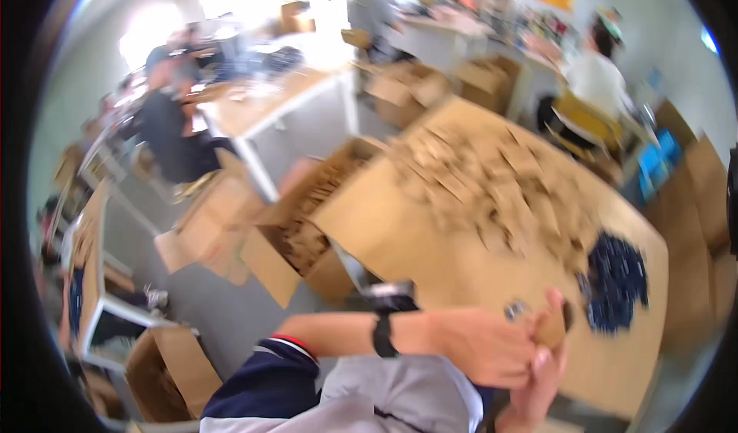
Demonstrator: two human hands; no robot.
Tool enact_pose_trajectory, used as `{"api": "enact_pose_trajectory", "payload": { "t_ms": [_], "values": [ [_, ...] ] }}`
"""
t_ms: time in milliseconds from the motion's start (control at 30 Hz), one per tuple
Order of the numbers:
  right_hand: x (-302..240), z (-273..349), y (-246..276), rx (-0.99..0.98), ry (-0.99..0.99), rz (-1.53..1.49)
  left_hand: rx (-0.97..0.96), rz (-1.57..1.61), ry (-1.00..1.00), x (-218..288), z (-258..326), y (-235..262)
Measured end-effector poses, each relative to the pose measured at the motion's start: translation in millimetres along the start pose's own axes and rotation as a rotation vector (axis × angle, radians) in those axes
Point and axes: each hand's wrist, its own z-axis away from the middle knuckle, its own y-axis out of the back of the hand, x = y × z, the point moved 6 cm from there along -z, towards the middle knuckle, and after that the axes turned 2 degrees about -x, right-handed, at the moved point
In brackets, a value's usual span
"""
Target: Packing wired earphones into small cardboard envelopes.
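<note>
Both hands meet over the near right part of the wooden table (461, 268). A small brown kraft cardboard piece (550, 330) is between them, with a dark edge at its right side. My right hand (540, 383) is closed round it, thumb on the near side. My left hand (480, 348), with a black watch on the wrist, reaches across with curled fingers pinching at the piece; its fingertips are partly hidden. A small shiny, clear-looking item (516, 308) lies just beyond my hands. To their right is a pile of dark blue items (617, 283), blurred.
Many brown cardboard pieces (500, 179) cover the table's far half. An open carton (265, 252) of similar pieces stands against its left side. More cartons (173, 375) stand on the floor. Other people sit at tables beyond, one on a yellow chair (588, 122) at far right.
</note>
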Motion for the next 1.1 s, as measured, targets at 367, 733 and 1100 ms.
{"api": "enact_pose_trajectory", "payload": {
  "t_ms": [367, 733, 1100],
  "values": [
    [13, -16, -6, -0.174, -0.316, -0.147, -0.236, 0.713, 0.604, -86, 13, -14],
    [17, -22, 18, 0.108, -0.042, 0.575, 0.012, 0.998, 1.14, -75, 39, -50],
    [-1, -13, 19, -0.368, 0.043, 0.791, -0.008, 1.627, 1.296, -22, 60, -95]
  ]
}}
